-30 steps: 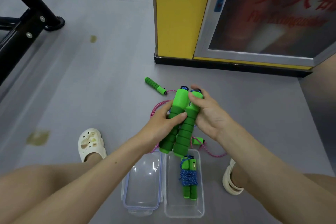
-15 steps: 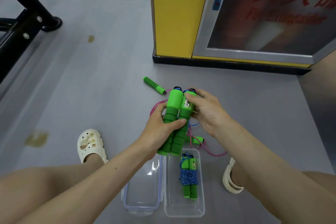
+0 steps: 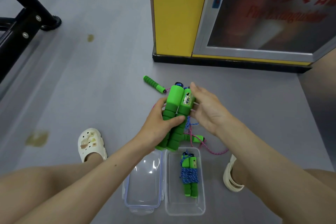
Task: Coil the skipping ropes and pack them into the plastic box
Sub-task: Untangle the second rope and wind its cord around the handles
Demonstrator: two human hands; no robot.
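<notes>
Grey floor [image 3: 91, 87]: clear plastic box [image 3: 183, 205], lid [image 3: 143, 183] just nearer than left hand [image 3: 160, 127]; pink rope [image 3: 216, 152] loose under right hand [image 3: 207, 109]; green handle [image 3: 153, 84] beyond.

grey floor [image 3: 91, 87] | yellow pillar [image 3: 172, 11] | glass-fronted cabinet [image 3: 272, 14] | black metal frame [image 3: 21, 23] far left | white clog [image 3: 91, 143]

Both bare forearms are stretched forward. A pair of green handles [image 3: 174, 96] is gripped by the left hand [image 3: 161, 125]; the right hand [image 3: 209, 109] is laid against them, fingers nearly straight.
</notes>
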